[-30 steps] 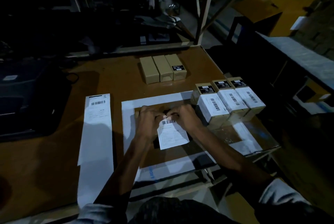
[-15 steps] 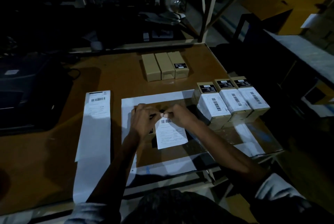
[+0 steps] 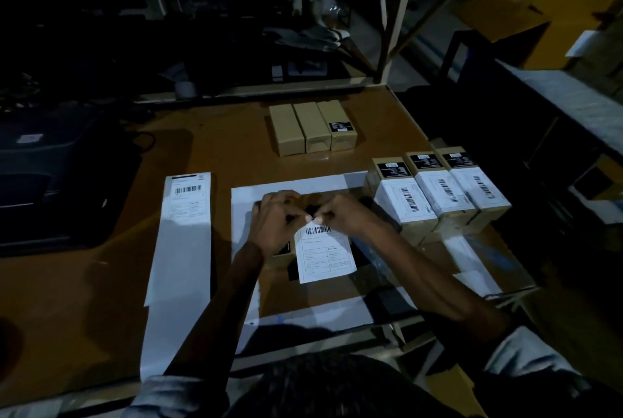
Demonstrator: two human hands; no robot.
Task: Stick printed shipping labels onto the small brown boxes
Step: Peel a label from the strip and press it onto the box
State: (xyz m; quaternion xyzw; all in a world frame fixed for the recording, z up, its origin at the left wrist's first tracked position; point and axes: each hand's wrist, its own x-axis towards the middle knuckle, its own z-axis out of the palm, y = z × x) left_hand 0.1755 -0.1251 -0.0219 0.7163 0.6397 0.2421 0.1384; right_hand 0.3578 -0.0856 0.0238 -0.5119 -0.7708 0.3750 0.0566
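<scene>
In the head view, you are pinching the top edge of the shipping label (image 3: pixel 324 254) with both hands, your left hand (image 3: pixel 276 223) and right hand (image 3: pixel 347 215) meeting fingertip to fingertip at one corner, probably to work the label off its backing. The label is hanging over a small brown box (image 3: pixel 281 254) near the table's front edge, mostly hidden under your left wrist, so it is waiting right where the label will drop. Three labelled boxes (image 3: pixel 441 195) are standing in a row along the right edge, out of your way; three bare boxes (image 3: pixel 313 129) are waiting toward the far edge. The label strip (image 3: pixel 183 239) is lying toward the left edge, within reach.

Against half a second ago, your grip is looking the same and the label is hanging in about the same place.
</scene>
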